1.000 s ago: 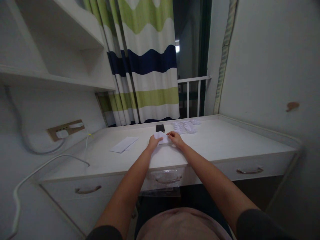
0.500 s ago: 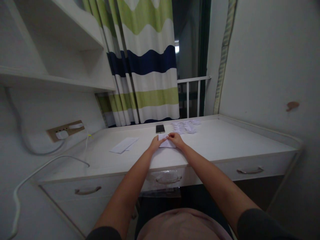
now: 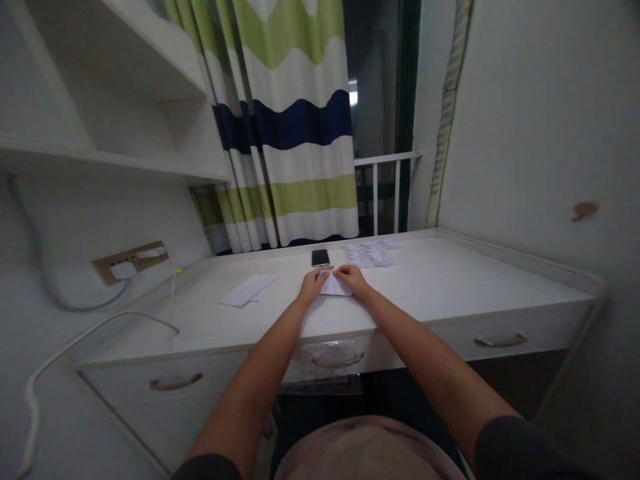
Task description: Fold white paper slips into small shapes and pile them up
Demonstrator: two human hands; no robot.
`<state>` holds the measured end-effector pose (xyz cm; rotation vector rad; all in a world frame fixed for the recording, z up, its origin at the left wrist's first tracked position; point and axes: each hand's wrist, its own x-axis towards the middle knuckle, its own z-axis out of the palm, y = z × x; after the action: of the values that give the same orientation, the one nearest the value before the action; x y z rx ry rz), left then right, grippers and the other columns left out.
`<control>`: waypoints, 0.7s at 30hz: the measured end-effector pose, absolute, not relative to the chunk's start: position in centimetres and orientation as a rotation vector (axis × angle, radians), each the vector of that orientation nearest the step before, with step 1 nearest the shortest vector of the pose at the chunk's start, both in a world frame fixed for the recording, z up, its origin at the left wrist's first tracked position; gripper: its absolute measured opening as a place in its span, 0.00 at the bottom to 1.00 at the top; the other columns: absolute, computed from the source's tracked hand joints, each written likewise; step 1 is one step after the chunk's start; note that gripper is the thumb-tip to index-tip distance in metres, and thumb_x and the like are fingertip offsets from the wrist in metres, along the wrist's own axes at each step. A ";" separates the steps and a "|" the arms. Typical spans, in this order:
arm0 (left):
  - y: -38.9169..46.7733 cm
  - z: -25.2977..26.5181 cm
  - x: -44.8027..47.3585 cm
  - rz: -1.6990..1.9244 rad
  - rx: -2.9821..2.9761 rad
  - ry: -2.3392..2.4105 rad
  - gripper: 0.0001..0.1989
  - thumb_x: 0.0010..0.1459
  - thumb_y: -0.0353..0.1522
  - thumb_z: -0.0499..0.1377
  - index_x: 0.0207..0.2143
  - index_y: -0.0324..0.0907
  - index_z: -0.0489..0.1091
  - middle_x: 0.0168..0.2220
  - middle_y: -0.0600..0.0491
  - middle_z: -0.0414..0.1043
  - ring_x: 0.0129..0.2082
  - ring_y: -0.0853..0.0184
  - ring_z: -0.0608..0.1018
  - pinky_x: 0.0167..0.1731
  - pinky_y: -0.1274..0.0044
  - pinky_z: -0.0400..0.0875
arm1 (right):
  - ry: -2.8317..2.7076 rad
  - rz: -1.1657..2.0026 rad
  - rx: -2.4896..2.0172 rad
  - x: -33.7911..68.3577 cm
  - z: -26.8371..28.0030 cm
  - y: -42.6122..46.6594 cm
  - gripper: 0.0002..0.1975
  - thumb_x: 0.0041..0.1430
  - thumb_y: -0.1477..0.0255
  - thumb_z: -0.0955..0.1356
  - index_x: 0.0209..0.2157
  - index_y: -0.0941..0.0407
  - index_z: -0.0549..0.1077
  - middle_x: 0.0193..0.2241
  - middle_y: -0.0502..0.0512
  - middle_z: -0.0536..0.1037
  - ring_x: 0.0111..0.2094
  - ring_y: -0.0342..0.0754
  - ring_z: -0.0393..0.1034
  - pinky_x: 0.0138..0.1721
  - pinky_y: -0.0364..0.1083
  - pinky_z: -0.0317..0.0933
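A small white sheet of paper point(image 3: 336, 287) lies on the desk between my hands. My left hand point(image 3: 313, 283) grips its left side, with the fingers along the top edge. At the upper right of the sheet, my right hand point(image 3: 353, 277) pinches the paper near its top. Both sets of fingertips come close together at the upper edge, and the exact fold there is too small to make out. Just beyond my hands lies a dark phone point(image 3: 321, 258). Behind my right hand is a cluster of several folded white paper pieces point(image 3: 371, 254).
Flat white sheets point(image 3: 247, 291) lie on the left of the white desk point(image 3: 480, 280). A white cable point(image 3: 100, 325) runs over the desk's left end, near a wall socket point(image 3: 129, 262) with plugs. A shelf point(image 3: 115, 163) overhangs the left, and a striped curtain point(image 3: 305, 160) hangs behind.
My left hand has shifted up along the paper, its fingers now reaching over the top edge. My right hand stays nearly in place, still pinching the sheet.
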<state>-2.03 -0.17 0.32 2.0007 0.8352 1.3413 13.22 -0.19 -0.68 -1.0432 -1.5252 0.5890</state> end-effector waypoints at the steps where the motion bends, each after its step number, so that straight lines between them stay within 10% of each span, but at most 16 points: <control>1: -0.2 0.3 -2.0 1.321 2.014 0.826 0.14 0.52 0.30 0.55 0.41 0.38 0.73 0.45 0.47 0.72 0.46 0.63 0.72 0.50 0.71 0.61 | -1.523 0.583 -1.046 13.3 -0.7 -0.1 0.09 0.42 0.68 0.65 0.16 0.58 0.69 0.14 0.48 0.67 0.20 0.41 0.58 0.24 0.42 0.50; 21: -0.9 0.8 -1.7 1.158 1.931 0.696 0.16 0.51 0.37 0.57 0.40 0.38 0.73 0.45 0.48 0.72 0.48 0.62 0.70 0.53 0.69 0.57 | -1.499 0.514 -1.040 13.8 -1.0 0.4 0.10 0.44 0.68 0.65 0.18 0.59 0.71 0.17 0.51 0.70 0.24 0.44 0.63 0.28 0.43 0.54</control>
<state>-1.66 -0.92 0.77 1.9305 0.6957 1.1582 13.84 0.37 -1.04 -1.0402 -1.4992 0.5136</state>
